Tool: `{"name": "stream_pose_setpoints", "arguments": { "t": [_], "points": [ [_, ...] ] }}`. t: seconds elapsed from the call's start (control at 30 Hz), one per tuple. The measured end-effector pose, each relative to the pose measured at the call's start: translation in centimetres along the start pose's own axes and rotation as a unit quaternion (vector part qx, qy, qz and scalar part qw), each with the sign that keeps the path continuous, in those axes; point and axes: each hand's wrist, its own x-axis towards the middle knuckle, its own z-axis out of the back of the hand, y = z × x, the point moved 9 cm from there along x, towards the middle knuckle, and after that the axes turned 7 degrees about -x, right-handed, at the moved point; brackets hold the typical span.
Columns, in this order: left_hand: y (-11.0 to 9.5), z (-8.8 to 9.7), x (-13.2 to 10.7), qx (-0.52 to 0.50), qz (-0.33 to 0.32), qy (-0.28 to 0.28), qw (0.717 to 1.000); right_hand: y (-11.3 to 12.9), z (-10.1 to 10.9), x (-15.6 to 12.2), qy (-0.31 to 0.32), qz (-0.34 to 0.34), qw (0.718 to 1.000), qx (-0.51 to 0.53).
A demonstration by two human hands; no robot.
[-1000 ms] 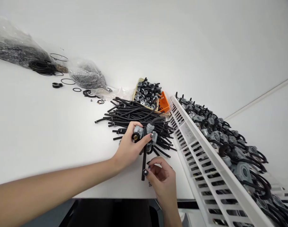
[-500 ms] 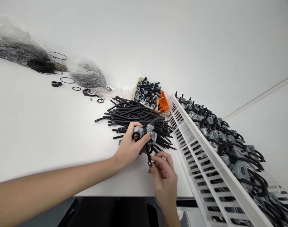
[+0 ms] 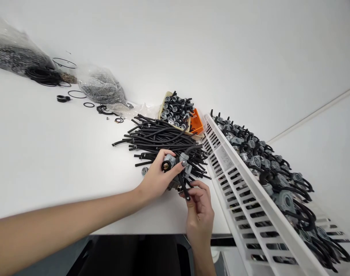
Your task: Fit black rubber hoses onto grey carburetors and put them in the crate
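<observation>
My left hand (image 3: 156, 178) is closed around a grey metal carburetor (image 3: 184, 157), its thumb across the front of the body. From the carburetor a short black rubber hose (image 3: 182, 183) hangs down toward me. My right hand (image 3: 201, 211) pinches near the lower end of this hose, which carries a small shiny clip; the fingertips are partly hidden behind it. Just beyond both hands lies a pile of black hoses (image 3: 157, 135), several with clips on their ends. A small round metal cap (image 3: 145, 171) rests on the table beside my left wrist.
A white slatted crate (image 3: 235, 180) full of carburetors with hoses (image 3: 258, 161) stands close on the right. Behind the hose pile are a cream bin (image 3: 162, 107) of small metal-and-black parts and an orange tray (image 3: 196, 122). Plastic bags (image 3: 101, 86) and black rings (image 3: 89, 104) lie at the back left.
The hose's lower end has swung slightly to the right, and my right fingers have shifted around it. My left hand keeps its grip on the carburetor. The whole view has shifted a little.
</observation>
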Motion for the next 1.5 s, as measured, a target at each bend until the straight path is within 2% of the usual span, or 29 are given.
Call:
{"name": "stream_pose_setpoints", "arguments": {
  "t": [0.13,0.4,0.6,0.77,0.87,1.27,1.5],
  "points": [
    [0.6,-0.2,0.0,-0.03,0.023,0.01,0.999,-0.3,-0.5,0.3,0.026,-0.012,0.999,0.032],
    [1.0,0.1,0.1,-0.022,0.026,-0.001,0.999,-1.2,-0.5,0.5,0.027,-0.043,0.999,0.013],
    [0.9,-0.1,-0.1,-0.03,0.03,0.0,0.999,-0.6,0.2,0.6,-0.045,-0.088,0.993,0.067],
    [1.0,-0.9,-0.3,-0.03,0.029,0.04,0.998,-0.6,-1.9,0.9,0.006,-0.132,0.978,0.164],
    [0.9,-1.2,-0.5,-0.009,0.026,0.058,0.998,-0.8,-2.3,0.7,0.027,-0.158,0.968,0.191],
    [1.5,-1.4,-0.4,0.004,0.042,0.073,0.996,-0.7,-1.4,0.5,0.011,-0.16,0.968,0.193],
    [1.2,-1.2,-0.5,0.018,0.029,0.075,0.997,-1.0,-1.3,0.8,0.002,-0.165,0.961,0.222]
  ]
}}
